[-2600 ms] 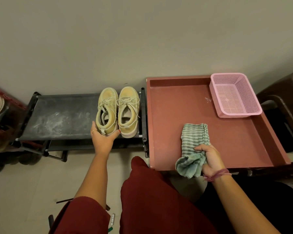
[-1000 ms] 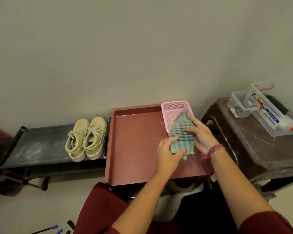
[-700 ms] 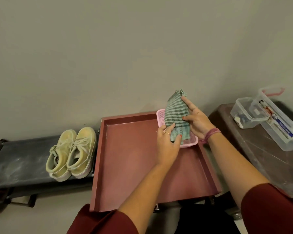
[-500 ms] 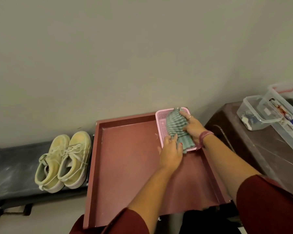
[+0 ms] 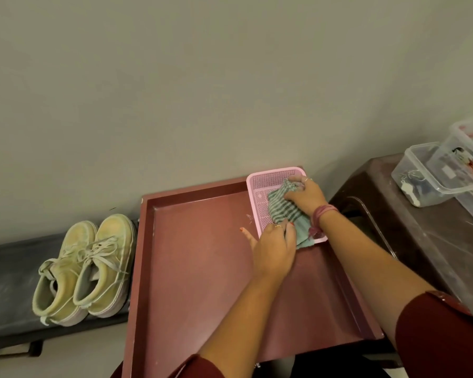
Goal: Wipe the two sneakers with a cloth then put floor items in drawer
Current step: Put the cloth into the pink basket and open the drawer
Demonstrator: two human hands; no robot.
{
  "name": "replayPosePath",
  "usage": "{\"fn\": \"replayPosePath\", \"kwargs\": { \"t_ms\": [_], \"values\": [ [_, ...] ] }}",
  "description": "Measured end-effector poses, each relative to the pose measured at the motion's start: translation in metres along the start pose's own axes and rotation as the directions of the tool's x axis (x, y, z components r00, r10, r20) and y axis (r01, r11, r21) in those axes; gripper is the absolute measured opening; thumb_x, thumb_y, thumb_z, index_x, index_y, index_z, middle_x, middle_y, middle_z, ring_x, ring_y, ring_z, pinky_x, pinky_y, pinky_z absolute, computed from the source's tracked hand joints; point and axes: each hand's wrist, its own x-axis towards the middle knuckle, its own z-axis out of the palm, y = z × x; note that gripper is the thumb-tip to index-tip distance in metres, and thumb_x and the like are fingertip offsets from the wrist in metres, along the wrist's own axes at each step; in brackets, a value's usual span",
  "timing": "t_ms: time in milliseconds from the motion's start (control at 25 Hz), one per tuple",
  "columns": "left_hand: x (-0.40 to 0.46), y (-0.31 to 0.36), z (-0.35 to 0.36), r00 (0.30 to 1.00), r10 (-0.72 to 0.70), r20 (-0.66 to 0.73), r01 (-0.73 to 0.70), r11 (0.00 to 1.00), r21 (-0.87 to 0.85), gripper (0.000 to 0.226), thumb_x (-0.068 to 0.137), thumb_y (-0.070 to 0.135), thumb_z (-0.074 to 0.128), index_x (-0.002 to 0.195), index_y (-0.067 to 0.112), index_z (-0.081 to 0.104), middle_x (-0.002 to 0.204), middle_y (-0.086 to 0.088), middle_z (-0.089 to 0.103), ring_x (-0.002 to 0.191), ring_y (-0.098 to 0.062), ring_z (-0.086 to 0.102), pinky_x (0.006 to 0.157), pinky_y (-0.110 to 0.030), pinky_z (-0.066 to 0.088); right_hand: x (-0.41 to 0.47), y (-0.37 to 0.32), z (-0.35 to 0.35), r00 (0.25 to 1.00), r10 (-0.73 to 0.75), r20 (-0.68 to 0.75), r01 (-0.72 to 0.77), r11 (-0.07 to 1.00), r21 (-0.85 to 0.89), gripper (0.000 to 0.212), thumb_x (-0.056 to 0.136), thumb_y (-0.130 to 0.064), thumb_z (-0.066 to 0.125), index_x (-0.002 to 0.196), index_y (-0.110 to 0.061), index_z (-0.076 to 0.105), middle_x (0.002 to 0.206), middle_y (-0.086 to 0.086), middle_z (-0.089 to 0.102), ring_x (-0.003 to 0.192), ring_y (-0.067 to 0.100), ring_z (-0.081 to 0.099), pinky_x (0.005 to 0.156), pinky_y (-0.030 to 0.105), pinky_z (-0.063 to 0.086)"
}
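cloth in basket, both hands on it

the green striped cloth (image 5: 284,209) lies bunched inside the pink mesh basket (image 5: 260,184), which sits in the far right corner of the open red drawer (image 5: 197,268). one corner of the cloth hangs over the near rim of the basket.

the right hand (image 5: 306,196) rests on the far end of the cloth, fingers curled down into the fabric and gripping it. a pink band circles the right wrist. the left hand (image 5: 275,248) is at the near rim of the basket; its fingers are bent over the near edge of the cloth and hold it, while the thumb points out to the left above the drawer floor.

the two sneakers (image 5: 85,268) stand side by side, touching, on the dark shoe rack (image 5: 6,282) just left of the drawer, toes toward the wall.

to the right of the drawer, a dark brown stool (image 5: 421,255) carries two clear plastic containers (image 5: 432,173).
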Motion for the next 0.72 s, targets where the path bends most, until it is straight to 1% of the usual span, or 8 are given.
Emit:
{"fn": "replayPosePath", "kwargs": {
  "t_ms": [80,160,280,400,440,520,600,720],
  "values": [
    [-0.001,-0.002,-0.002,0.994,-0.009,-0.108,-0.016,0.973,-0.230,0.025,0.098,0.021,0.046,0.083,0.014,0.064,0.086,-0.003,0.064,0.087,-0.022,0.060,0.116,-0.045,0.023,0.006,-0.010,-0.005,0.985,0.095,0.142,-0.125,0.968,0.218,0.052,0.084,0.004,0.046,0.126,-0.026,0.054,0.109,0.014,0.060,0.082,0.025,0.062,0.067,0.030,0.054],
    [-0.003,-0.004,-0.002,0.988,-0.099,-0.119,0.029,0.873,-0.487,0.016,0.091,0.015,0.060,0.103,0.016,0.071,0.099,-0.003,0.070,0.085,-0.019,0.066,0.094,-0.035,0.050,0.006,-0.017,-0.008,0.935,0.108,0.337,-0.207,0.939,0.274,0.063,0.082,0.009,0.033,0.130,-0.027,0.053,0.108,0.016,0.059,0.078,0.025,0.060,0.071,0.036,0.053],
    [-0.002,-0.009,0.000,0.986,-0.166,-0.021,0.112,0.746,-0.657,0.022,0.085,0.011,0.065,0.101,0.026,0.067,0.099,0.010,0.069,0.085,-0.011,0.067,0.085,-0.035,0.056,0.010,-0.013,-0.013,0.907,-0.019,0.421,-0.140,0.928,0.345,0.072,0.080,0.017,0.027,0.133,-0.024,0.052,0.123,0.018,0.057,0.097,0.029,0.058,0.088,0.044,0.049],
    [0.012,-0.014,-0.003,0.988,-0.155,0.004,0.126,0.788,-0.603,0.027,0.084,0.009,0.066,0.109,0.020,0.068,0.110,0.003,0.068,0.094,-0.013,0.067,0.090,-0.034,0.054,0.012,-0.006,-0.015,0.894,-0.119,0.432,-0.095,0.892,0.443,0.078,0.080,0.023,0.028,0.136,-0.028,0.048,0.128,0.010,0.057,0.103,0.023,0.060,0.083,0.034,0.054],
    [0.019,-0.014,-0.003,0.991,-0.136,0.017,0.125,0.847,-0.516,0.029,0.085,0.009,0.065,0.113,0.014,0.068,0.114,-0.002,0.068,0.096,-0.017,0.066,0.092,-0.033,0.053,0.017,-0.001,-0.013,0.912,-0.089,0.400,-0.052,0.943,0.327,0.079,0.081,0.023,0.028,0.139,-0.028,0.044,0.132,0.010,0.054,0.105,0.022,0.058,0.082,0.030,0.054],
    [0.031,-0.010,-0.004,0.992,-0.096,0.087,0.116,0.957,-0.265,0.029,0.087,0.007,0.060,0.115,0.005,0.067,0.116,-0.012,0.068,0.105,-0.025,0.063,0.093,-0.031,0.049,0.023,0.003,-0.007,0.952,-0.061,0.300,0.109,0.983,-0.146,0.073,0.085,0.019,0.031,0.146,-0.021,0.032,0.141,0.009,0.043,0.117,0.024,0.050,0.090,0.021,0.048],
    [0.046,-0.004,0.001,0.973,-0.087,0.213,0.090,0.996,-0.006,0.027,0.090,0.006,0.054,0.113,0.000,0.066,0.115,-0.019,0.066,0.108,-0.032,0.059,0.093,-0.034,0.048,0.030,0.014,0.006,0.968,-0.093,0.231,0.208,0.813,-0.544,0.071,0.087,0.010,0.041,0.150,-0.012,0.019,0.152,0.012,0.027,0.136,0.028,0.033,0.110,0.026,0.029],
    [0.061,-0.008,0.009,0.932,-0.113,0.345,0.029,0.970,0.242,0.031,0.092,0.007,0.052,0.120,0.002,0.063,0.117,-0.020,0.063,0.110,-0.034,0.058,0.093,-0.034,0.047,0.038,0.029,0.023,0.989,-0.029,0.143,0.121,0.706,-0.697,0.077,0.088,-0.002,0.048,0.152,-0.011,0.007,0.157,0.016,0.010,0.139,0.034,0.029,0.115,0.037,0.025]
  ]
}}
